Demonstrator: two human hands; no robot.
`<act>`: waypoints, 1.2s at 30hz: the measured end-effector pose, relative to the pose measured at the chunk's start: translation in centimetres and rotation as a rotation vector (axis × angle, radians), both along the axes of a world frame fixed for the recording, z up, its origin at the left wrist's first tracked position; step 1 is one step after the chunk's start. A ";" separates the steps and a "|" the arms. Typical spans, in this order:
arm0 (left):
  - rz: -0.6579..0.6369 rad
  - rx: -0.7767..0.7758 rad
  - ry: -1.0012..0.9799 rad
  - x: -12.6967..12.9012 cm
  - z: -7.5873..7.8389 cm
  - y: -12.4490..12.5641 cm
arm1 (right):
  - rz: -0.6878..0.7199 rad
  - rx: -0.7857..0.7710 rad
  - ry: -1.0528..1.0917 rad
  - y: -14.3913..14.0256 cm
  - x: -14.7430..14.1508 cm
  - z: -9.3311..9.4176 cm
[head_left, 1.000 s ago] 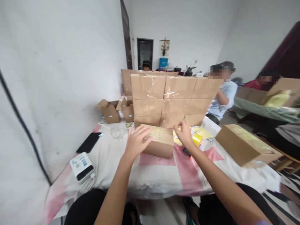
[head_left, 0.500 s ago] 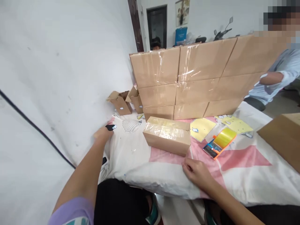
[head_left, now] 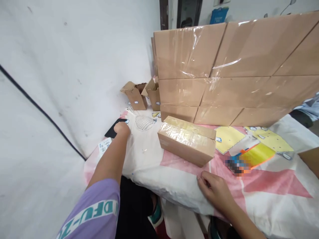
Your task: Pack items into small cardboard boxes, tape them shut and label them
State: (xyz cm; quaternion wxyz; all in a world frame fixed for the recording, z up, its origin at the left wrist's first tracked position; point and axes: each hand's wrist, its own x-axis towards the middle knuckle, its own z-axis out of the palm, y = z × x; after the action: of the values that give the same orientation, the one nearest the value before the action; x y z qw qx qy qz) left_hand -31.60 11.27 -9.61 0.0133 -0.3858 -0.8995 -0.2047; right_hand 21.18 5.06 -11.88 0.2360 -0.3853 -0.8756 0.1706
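Note:
My left hand (head_left: 122, 128) reaches to the far left and rests curled at the right edge of a flat black rectangular object (head_left: 110, 129). Its fingertips are hidden, so whatever they grip does not show. My right hand (head_left: 215, 187) lies loosely curled on the patterned cloth (head_left: 171, 181), with nothing visible in it. Just beyond that hand sits a small closed cardboard box (head_left: 185, 146) with clear tape along its top. To the right is an orange-framed tape dispenser (head_left: 259, 156) with a wide yellowish roll, partly blurred out.
A tall wall of taped cardboard boxes (head_left: 199, 59) stands behind the small box. Two little open cartons (head_left: 137, 99) are at the back left, near the white wall (head_left: 74, 49). A white labelled packet (head_left: 104, 146) lies by my left forearm. Another carton (head_left: 310, 159) shows at right.
The view has turned left and down. My left hand has shifted onto the right side of the black object, exposing more of it and the white packet. My right hand stays beside the box.

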 end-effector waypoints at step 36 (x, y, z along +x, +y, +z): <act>0.202 -0.243 0.051 2.2 0.9 0.2 | 0.037 0.123 -0.084 0.0 -0.5 -0.2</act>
State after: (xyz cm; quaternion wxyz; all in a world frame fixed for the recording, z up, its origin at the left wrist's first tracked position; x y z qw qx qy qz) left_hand -29.40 11.49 -8.71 0.0098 -0.2974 -0.9512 -0.0822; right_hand 20.73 5.01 -12.07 0.2189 -0.3608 -0.9005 0.1047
